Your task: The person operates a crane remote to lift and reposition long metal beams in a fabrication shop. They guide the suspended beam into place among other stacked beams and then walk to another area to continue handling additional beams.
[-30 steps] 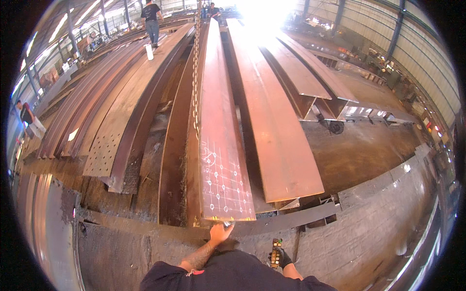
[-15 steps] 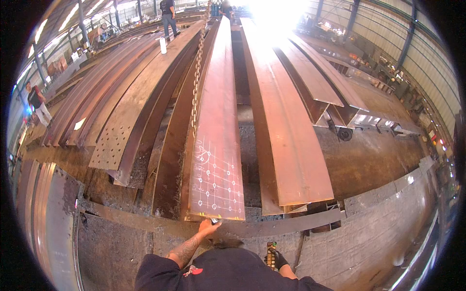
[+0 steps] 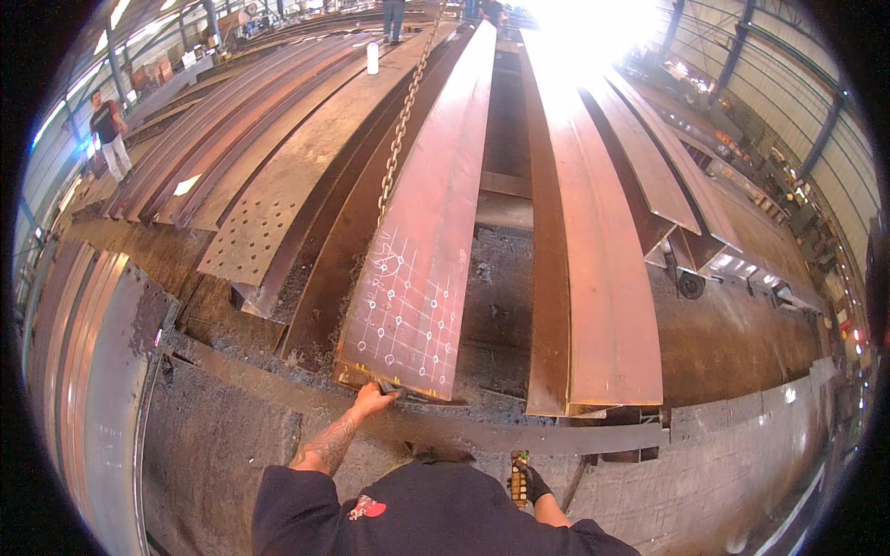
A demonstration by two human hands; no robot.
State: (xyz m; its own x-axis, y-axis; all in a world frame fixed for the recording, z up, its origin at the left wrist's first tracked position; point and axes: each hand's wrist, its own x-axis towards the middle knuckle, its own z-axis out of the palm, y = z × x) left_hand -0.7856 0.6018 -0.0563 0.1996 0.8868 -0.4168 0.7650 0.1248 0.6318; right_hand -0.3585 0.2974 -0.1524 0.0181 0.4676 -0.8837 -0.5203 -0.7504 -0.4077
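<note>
my left hand (image 3: 373, 400) pinches the near end of the chalk-marked steel beam (image 3: 422, 269); heavy, rigid, sharp-edged. my gloved right hand (image 3: 528, 482) clamps a pendant controller (image 3: 518, 477).

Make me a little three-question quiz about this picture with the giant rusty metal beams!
1. True or false: the left hand touches the near end of the marked steel plate.
2. What hangs along that plate's left edge? A) rope B) chain C) hose
3. Fill in: the right hand wears a dark ____ and grips a small yellowish object.

Key: 1 true. 2 B. 3 glove.
</note>
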